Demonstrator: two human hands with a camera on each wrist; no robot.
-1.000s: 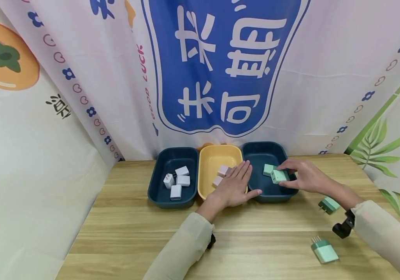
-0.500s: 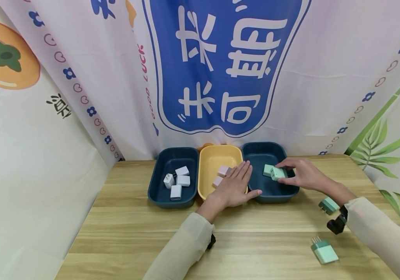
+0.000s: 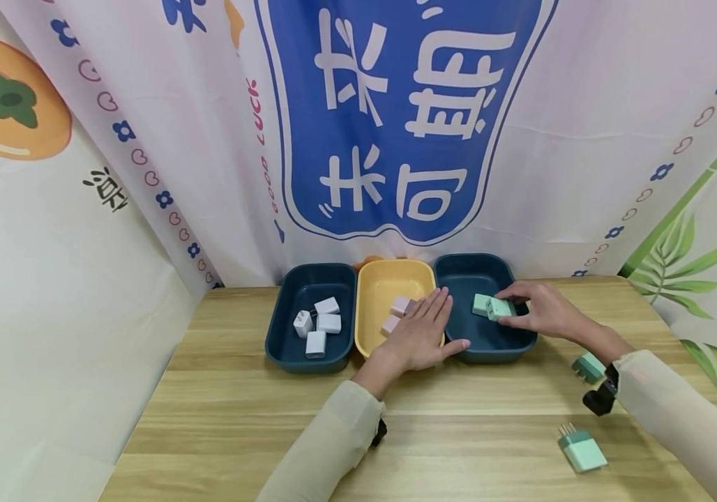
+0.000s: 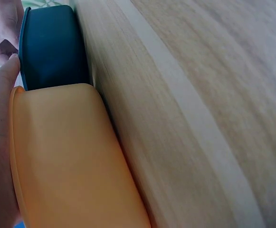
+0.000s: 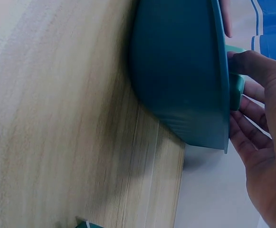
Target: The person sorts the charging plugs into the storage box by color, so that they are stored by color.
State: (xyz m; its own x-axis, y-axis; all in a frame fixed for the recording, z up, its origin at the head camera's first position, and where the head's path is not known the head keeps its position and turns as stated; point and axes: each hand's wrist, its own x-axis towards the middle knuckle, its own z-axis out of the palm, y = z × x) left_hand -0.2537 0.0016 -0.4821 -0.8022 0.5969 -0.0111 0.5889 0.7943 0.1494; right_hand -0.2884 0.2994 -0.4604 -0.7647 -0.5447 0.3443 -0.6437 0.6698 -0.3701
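My right hand [image 3: 545,309] pinches a mint-green plug charger [image 3: 500,309] between thumb and fingers, inside the right dark blue tray [image 3: 468,265]. Another green charger [image 3: 480,304] lies in that tray, just left of the held one. In the right wrist view the held green charger [image 5: 236,92] shows above the tray's rim. My left hand [image 3: 420,333], fingers straight, lies across the yellow tray [image 3: 374,279], thumb reaching to the blue tray's near rim. Pink chargers [image 3: 401,306] sit in the yellow tray, partly hidden by this hand.
A left dark blue tray [image 3: 316,275] holds several white chargers [image 3: 316,344]. Two green chargers lie on the wooden table [image 3: 459,439] at right: one [image 3: 589,367] beside my right wrist, another green charger [image 3: 583,451] nearer. A printed curtain [image 3: 584,139] hangs behind the trays.
The right forearm has shifted slightly to the left, while the hand keeps its pinch on the green charger in the tray. My left hand has not moved.
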